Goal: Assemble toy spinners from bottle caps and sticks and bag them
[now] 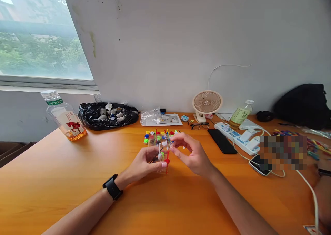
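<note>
My left hand (142,163) is closed around the lower left of a clear plastic piece with coloured parts on it (154,141); the piece looks box-like, though its exact kind is unclear. A red peg-like part (167,162) stands at its near right side, close to my left thumb. Beside it are a white rod and a small green part. My right hand (191,154) pinches thumb and forefinger together at the upper right of the piece; what lies between those fingertips is too small to make out. Behind, several coloured round pieces (147,136) lie on the table.
On the wooden table (103,166) a tilted-looking tea bottle (68,123) and a black plastic bag (108,118) stand left. A fan (207,102), glasses (199,125), phone (221,141), power strip (236,138) with cables and another bottle (240,116) are right. Part of another person shows at far right.
</note>
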